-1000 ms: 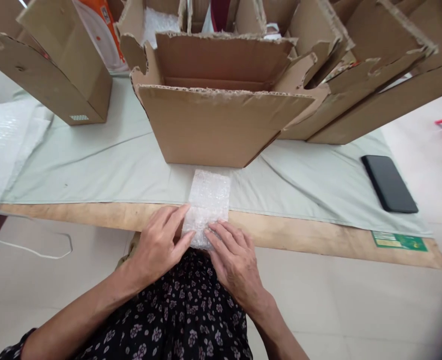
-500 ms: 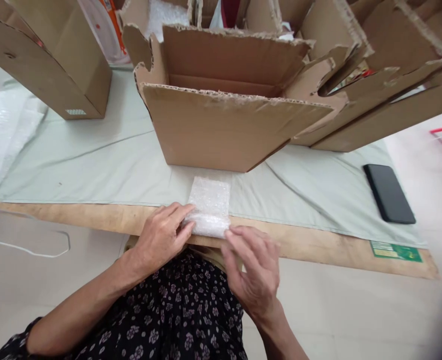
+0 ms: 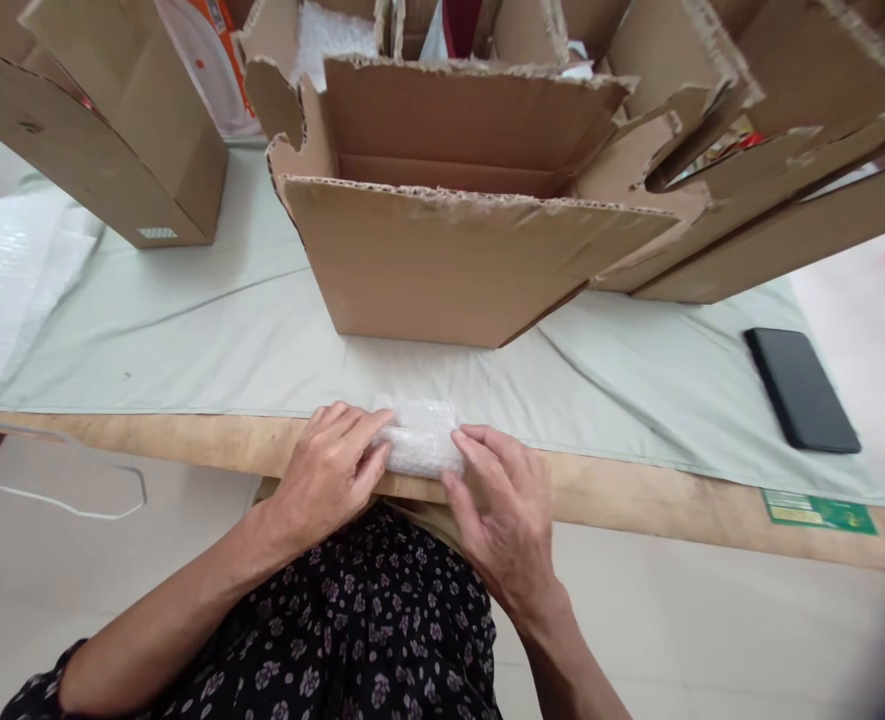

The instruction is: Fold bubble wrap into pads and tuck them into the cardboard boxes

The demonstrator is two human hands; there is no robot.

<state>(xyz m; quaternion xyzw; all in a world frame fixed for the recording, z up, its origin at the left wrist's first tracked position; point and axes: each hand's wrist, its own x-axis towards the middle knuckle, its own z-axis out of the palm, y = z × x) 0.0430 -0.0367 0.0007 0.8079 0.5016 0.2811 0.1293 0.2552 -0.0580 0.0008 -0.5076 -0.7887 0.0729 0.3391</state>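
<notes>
A wooden table (image 3: 637, 495) carried everything, its bare edge running along the near side. A pale green cloth (image 3: 209, 330) covered most of it. On the cloth, an open cardboard box (image 3: 457, 260) stood at the centre, another cardboard box (image 3: 112, 150) at 10 o'clock, and more boxes (image 3: 772, 200) at 2 o'clock. A black phone (image 3: 802, 390) lay at 3 o'clock, a green label (image 3: 819, 511) at 4 o'clock. A bubble-wrap bundle (image 3: 423, 450) rested at 6 o'clock, bubble-wrap sheet (image 3: 7, 280) at 9 o'clock.

The bubble wrap (image 3: 421, 450) is now rolled shorter between both hands.
</notes>
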